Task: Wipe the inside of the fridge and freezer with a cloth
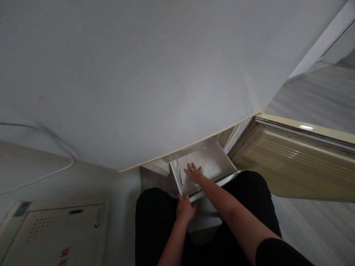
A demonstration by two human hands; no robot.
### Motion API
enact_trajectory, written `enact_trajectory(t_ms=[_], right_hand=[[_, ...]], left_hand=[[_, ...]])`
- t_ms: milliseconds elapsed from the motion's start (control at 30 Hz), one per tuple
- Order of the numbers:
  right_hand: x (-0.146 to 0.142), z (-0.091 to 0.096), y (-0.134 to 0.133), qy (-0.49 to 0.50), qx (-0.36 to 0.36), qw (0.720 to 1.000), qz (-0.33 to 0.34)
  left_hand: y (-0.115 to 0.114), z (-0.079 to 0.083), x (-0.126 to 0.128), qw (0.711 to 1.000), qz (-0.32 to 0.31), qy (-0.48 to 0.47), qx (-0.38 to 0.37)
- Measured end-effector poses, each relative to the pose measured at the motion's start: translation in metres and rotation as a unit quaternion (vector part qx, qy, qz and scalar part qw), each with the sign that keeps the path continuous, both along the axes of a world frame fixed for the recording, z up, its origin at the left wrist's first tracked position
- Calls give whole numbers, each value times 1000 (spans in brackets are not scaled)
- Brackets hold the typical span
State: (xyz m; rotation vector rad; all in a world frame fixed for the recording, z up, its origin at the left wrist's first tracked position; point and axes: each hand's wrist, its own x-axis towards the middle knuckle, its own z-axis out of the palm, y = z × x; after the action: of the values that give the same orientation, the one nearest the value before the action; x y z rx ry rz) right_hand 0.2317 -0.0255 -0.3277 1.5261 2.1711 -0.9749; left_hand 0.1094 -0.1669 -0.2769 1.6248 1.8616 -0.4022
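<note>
A white drawer (pixel 215 164) is pulled out of a fridge-like cabinet, between my knees. My left hand (pixel 185 210) is closed around its front left corner. Inside the drawer, my right hand (pixel 194 173) lies palm down with its fingers spread, near the left side. Something pale lies around and under that palm, but the dim light does not let me make out what it is.
The cabinet's door (pixel 299 159) stands open on the right, its ribbed inner side showing. A large white surface (pixel 138 85) fills the upper view. At the lower left is a panel with red lettering (pixel 55 232), and a white cable (pixel 61 170) hangs above it.
</note>
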Motion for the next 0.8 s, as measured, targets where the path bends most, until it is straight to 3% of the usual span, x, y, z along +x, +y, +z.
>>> enact_trajectory(t_ms=[200,333,433,600,800], right_hand=[[99,-1,28,-102,36,983,-147],[130,-5,22,-115,37,981,-154],[106,-14,21,-108,24,982,-153],[30,-26,23,-43,11,984,-175],[-40,-14,24,135,5,984,-115]], left_hand=[[0,0,-1,1000,-11,-1,3],[0,2,1,1000,-10,6,12],[0,4,4,1000,-8,12,26],[-1,5,8,999,6,29,36],[-3,6,9,998,9,17,57]])
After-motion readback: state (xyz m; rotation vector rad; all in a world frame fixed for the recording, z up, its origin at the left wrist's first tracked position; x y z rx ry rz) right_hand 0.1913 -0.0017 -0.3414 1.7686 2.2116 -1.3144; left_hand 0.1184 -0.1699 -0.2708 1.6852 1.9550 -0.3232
